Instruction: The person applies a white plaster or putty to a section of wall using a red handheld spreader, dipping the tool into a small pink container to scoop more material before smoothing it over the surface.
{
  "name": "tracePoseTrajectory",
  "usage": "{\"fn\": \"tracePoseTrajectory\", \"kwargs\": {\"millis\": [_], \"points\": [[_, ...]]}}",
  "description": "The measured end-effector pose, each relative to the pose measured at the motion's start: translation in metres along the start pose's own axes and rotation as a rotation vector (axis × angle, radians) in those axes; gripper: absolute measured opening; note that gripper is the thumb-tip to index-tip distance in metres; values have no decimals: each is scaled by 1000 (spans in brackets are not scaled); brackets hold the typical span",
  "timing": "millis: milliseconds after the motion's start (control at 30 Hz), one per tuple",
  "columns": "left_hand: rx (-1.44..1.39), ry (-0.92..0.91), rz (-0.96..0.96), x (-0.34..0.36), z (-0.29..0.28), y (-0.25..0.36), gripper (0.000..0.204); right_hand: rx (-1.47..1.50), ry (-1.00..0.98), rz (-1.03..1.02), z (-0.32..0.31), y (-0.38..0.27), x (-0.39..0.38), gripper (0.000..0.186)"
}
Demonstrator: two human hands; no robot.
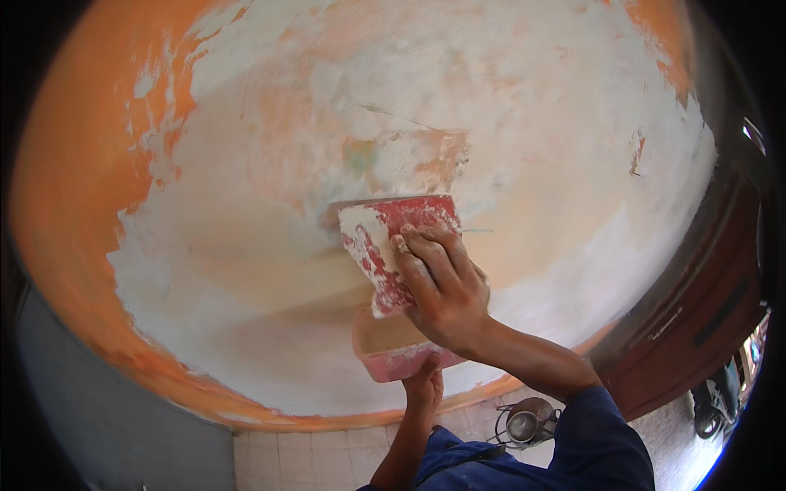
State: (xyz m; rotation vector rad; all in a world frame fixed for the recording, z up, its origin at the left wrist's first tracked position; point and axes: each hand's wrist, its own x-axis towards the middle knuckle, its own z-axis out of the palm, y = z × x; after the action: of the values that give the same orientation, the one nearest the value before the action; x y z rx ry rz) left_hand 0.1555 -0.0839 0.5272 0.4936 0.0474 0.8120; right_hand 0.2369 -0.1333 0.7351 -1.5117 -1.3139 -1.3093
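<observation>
My right hand (442,282) grips a red putty spreader (385,245), a flat blade crusted with white filler. Its wide upper edge lies at the wall (270,204), which is orange paint mostly covered by whitish filler. Just above the blade is a patch of bare brownish and greenish wall (438,155). Below, my left hand (423,383) holds up a pink plastic tub (397,362) by its near side, its fingers partly hidden beneath. Pale beige filler shows inside the tub, and the right hand and spreader cover part of its rim.
A dark reddish-brown door or panel (696,327) stands at the right. Pale tiles (319,458) cover the floor, where a round metal object with a wire frame (528,421) sits. A grey surface (123,401) lies at lower left. Dark items (712,405) are at far right.
</observation>
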Motion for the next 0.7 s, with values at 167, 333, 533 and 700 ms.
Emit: {"fn": "tracePoseTrajectory", "kwargs": {"millis": [167,333,533,700], "points": [[72,-63,86,0,-1,2,52,-72,220,-1,-11,21,18,35],[41,-38,39,-6,-13,-2,44,-143,150,40,16,36,14,29],[-29,14,-56,-3,-36,-6,54,-121,36,88,20,18,-4,47],[-30,72,0,1,8,-1,52,-51,-134,49,11,9,-35,45]]}}
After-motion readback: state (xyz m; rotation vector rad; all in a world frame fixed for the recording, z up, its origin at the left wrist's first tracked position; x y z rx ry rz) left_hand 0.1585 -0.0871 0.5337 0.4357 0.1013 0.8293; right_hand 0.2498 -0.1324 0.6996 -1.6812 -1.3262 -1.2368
